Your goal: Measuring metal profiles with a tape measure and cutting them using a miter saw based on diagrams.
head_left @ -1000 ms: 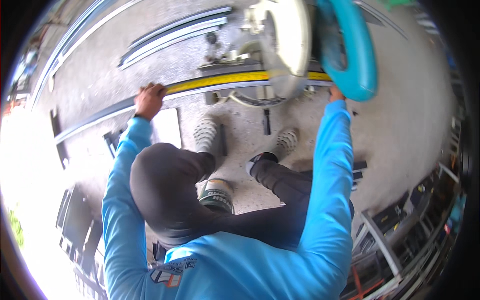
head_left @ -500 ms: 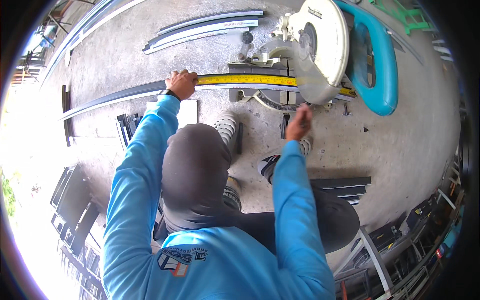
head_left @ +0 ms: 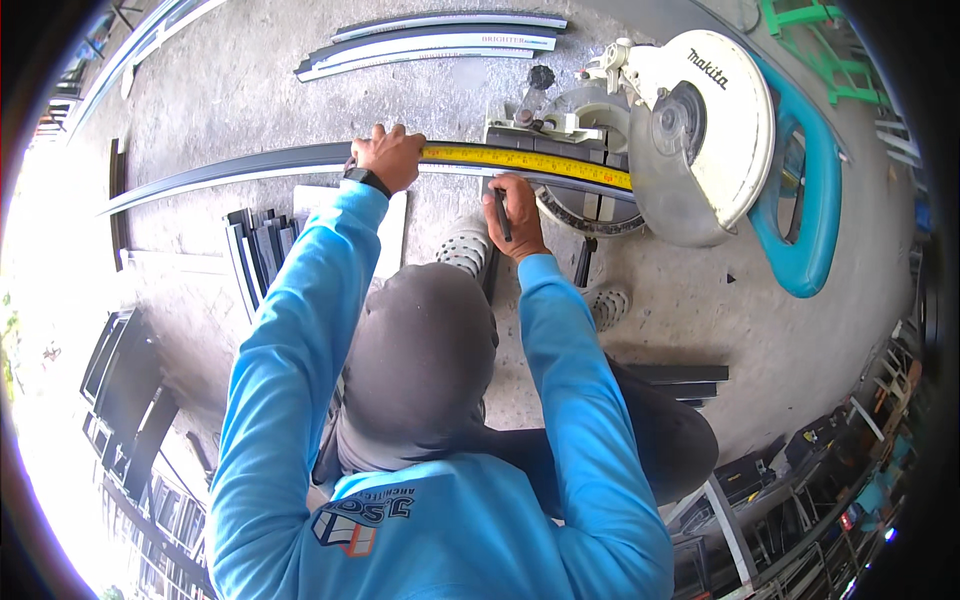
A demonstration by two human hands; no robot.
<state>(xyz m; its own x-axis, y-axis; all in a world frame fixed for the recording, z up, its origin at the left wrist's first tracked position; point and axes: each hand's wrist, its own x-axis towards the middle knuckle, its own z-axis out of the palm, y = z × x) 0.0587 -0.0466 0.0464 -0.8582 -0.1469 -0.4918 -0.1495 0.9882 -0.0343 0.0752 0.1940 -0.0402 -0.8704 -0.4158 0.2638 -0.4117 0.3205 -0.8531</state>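
A long dark metal profile [head_left: 250, 165] with a pale lower edge lies across the base of a white and teal mitre saw [head_left: 735, 150]. My left hand [head_left: 390, 160] closes over the profile and the left end of a yellow tape measure [head_left: 530, 160], stretched along the top of the bar. Rightward, the tape passes behind the saw's blade guard, which hides its far end. Just below the tape, my right hand [head_left: 518, 218] grips a dark pen-like marker [head_left: 502, 215], its upper end close to the profile.
Several wrapped profiles [head_left: 440, 42] lie on the concrete floor beyond the saw. Short dark offcuts [head_left: 258, 245] are grouped at left, and more bars [head_left: 680, 375] lie by my right knee. A green metal frame [head_left: 820, 50] stands far right.
My right hand has moved left and up, from near the saw to the tape, and the marker now shows clearly. My left hand stays on the profile and tape.
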